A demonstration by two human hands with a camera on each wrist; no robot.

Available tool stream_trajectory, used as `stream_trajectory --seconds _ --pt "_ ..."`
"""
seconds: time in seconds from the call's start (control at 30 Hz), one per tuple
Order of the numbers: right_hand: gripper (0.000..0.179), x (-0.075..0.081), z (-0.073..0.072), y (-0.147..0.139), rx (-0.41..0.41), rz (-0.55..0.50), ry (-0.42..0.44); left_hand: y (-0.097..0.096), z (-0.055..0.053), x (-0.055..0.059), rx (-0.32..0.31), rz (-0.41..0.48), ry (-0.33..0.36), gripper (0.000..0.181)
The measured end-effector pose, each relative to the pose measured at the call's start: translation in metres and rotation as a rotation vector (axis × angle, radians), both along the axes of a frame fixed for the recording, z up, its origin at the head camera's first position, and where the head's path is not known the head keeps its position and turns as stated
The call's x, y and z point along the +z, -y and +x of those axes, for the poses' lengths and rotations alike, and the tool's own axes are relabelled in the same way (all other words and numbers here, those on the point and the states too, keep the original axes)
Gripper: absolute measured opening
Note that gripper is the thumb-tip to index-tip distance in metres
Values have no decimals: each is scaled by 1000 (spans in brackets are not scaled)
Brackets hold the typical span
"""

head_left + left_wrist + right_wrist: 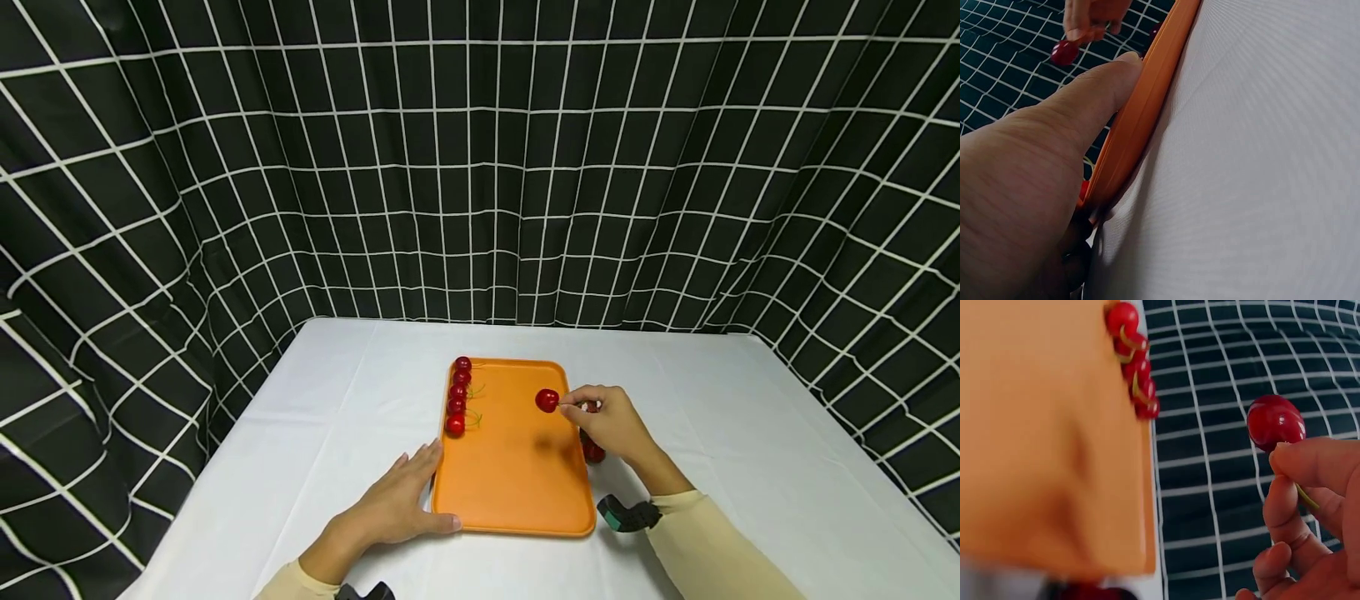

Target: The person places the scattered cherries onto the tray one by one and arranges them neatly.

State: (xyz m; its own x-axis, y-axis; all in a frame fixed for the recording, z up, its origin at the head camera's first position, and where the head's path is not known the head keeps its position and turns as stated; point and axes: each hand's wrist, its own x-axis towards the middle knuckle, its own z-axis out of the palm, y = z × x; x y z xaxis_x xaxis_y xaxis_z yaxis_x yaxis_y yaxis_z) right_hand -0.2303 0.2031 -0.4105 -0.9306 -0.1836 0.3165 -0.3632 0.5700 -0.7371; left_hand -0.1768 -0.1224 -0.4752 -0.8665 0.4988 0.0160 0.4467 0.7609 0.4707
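Observation:
My right hand (611, 421) pinches a red cherry (547, 401) by its green stem, with thumb and forefinger. The cherry hangs above the right part of an orange tray (517, 492); its shadow falls on the tray. In the right wrist view the held cherry (1274, 422) is glossy, and its stem passes between the fingertips. Several cherries (457, 406) lie in a column along the tray's left edge, stems pointing right. My left hand (401, 500) rests at the tray's near left corner, fingers straight along the side and thumb (1094, 90) touching the front rim.
More dark red cherries (593, 452) sit just beyond the tray's right edge, partly hidden by my right hand; what holds them cannot be made out. A white cloth (360, 400) covers the table. Black curtains with a white grid (487, 167) surround its back and sides.

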Motion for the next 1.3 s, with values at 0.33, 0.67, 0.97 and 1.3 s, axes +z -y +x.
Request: stream_trajectory --seconds 0.33,0.67,0.97,1.3 --pt "8 -7 -15 60 154 -35 -27 1 0 2 7 -15 5 106" --pt "6 -21 -18 98 226 65 44 1 -1 4 -5 -20 -8 107" --pt "6 -33 -14 113 276 122 157 1 0 2 3 -15 3 105" --pt "6 -38 -15 120 234 160 207 2 0 2 4 -10 2 106"
